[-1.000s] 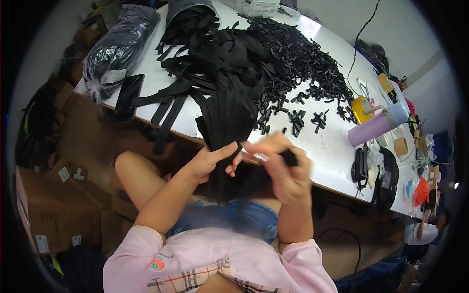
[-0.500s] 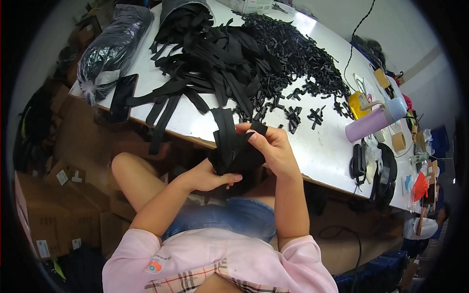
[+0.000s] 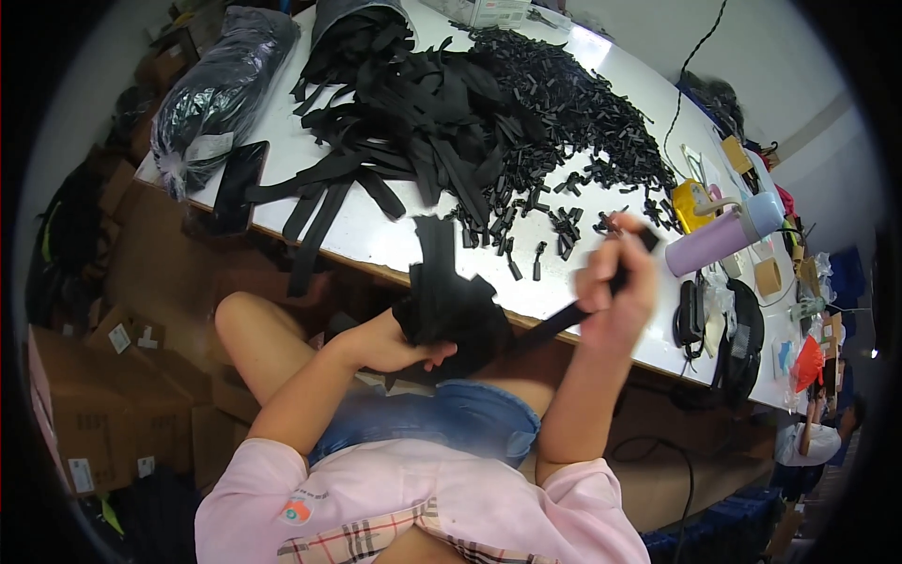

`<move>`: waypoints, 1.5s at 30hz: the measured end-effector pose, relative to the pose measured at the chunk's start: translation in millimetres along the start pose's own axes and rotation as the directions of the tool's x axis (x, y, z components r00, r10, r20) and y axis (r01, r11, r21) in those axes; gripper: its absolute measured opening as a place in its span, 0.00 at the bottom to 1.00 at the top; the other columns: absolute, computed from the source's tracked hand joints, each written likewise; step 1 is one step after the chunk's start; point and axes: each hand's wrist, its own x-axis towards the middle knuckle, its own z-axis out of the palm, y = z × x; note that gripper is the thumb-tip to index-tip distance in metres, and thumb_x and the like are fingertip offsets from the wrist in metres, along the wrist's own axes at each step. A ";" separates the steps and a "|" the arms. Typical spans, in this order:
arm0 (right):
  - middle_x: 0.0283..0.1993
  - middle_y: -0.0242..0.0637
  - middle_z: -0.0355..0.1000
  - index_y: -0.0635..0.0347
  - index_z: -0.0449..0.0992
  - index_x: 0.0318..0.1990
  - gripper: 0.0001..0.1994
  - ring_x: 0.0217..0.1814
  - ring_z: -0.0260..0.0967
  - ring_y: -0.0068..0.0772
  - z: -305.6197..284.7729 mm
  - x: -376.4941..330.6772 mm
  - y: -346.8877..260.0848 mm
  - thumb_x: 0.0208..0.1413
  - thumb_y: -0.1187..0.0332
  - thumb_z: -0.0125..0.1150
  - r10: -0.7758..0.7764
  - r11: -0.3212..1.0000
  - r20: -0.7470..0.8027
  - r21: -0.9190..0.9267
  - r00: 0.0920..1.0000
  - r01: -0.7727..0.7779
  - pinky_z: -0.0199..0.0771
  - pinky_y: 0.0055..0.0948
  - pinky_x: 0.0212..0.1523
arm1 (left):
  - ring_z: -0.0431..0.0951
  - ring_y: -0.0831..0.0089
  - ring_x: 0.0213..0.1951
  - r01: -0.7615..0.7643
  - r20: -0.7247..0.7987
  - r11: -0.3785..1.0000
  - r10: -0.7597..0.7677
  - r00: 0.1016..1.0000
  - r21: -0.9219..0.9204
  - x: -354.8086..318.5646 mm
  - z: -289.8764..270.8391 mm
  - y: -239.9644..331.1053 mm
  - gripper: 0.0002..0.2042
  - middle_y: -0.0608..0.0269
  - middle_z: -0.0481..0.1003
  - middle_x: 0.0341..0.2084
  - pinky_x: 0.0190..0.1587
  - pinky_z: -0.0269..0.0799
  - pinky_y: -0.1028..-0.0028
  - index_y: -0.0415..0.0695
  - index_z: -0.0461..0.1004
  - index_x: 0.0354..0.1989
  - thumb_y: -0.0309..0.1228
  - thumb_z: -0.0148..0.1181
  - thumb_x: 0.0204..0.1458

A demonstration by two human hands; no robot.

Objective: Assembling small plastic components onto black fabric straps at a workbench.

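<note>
My left hand (image 3: 399,340) is wrapped round a bundle of black fabric strips (image 3: 437,291), just off the table's near edge above my lap. Out to the right, my right hand (image 3: 615,287) is closed on a single black strip (image 3: 554,324) stretched back toward the bundle. Motion smears its fingers somewhat. A large tangle of the same black strips (image 3: 413,113) spills from a grey container (image 3: 406,21) on the table. Beside it spreads a heap of small black plastic pieces (image 3: 573,99), with a few loose ones near the edge.
On the white table (image 3: 362,240) lie a black phone (image 3: 240,183) and a plastic-wrapped black bundle (image 3: 221,94). At right stand a lilac bottle (image 3: 714,240), a tape roll (image 3: 767,273) and a black pouch (image 3: 742,329). Cardboard boxes (image 3: 103,404) are at lower left; another person (image 3: 816,440) is far right.
My right hand has moved right, away from the bundle, drawing a black strip out with it. My left hand keeps its hold on the bundle in nearly the same place.
</note>
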 end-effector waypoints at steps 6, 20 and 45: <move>0.21 0.25 0.66 0.65 0.73 0.32 0.17 0.23 0.61 0.14 31.8 -15.7 42.8 0.44 0.58 0.57 0.565 0.806 0.345 -0.427 0.750 -0.410 0.60 0.14 0.25 | 0.67 0.81 0.16 0.124 0.204 0.962 -0.175 0.963 0.242 2.1 8.1 -2.3 0.08 0.67 0.68 0.13 0.17 0.62 0.81 0.39 0.69 0.24 0.32 0.58 0.43; 0.24 0.52 0.65 0.65 0.62 0.29 0.15 0.13 0.65 0.39 33.2 -36.0 6.9 0.56 0.62 0.35 0.249 0.959 0.447 0.010 0.859 -0.283 0.70 0.34 0.13 | 0.67 0.80 0.19 0.024 -0.243 0.963 -0.092 0.966 -0.269 19.2 -8.5 -1.9 0.12 0.66 0.67 0.18 0.21 0.67 0.81 0.35 0.68 0.38 0.25 0.55 0.44; 0.44 0.38 0.65 0.63 0.60 0.51 0.20 0.37 0.62 0.19 13.5 -7.2 105.2 0.48 0.71 0.51 0.043 0.896 0.243 -0.438 0.969 0.071 0.63 0.19 0.38 | 0.66 0.76 0.14 -0.086 -0.153 0.841 0.003 0.988 -0.534 -27.6 -7.1 11.9 0.14 0.61 0.66 0.16 0.25 0.69 0.73 0.36 0.61 0.41 0.25 0.50 0.46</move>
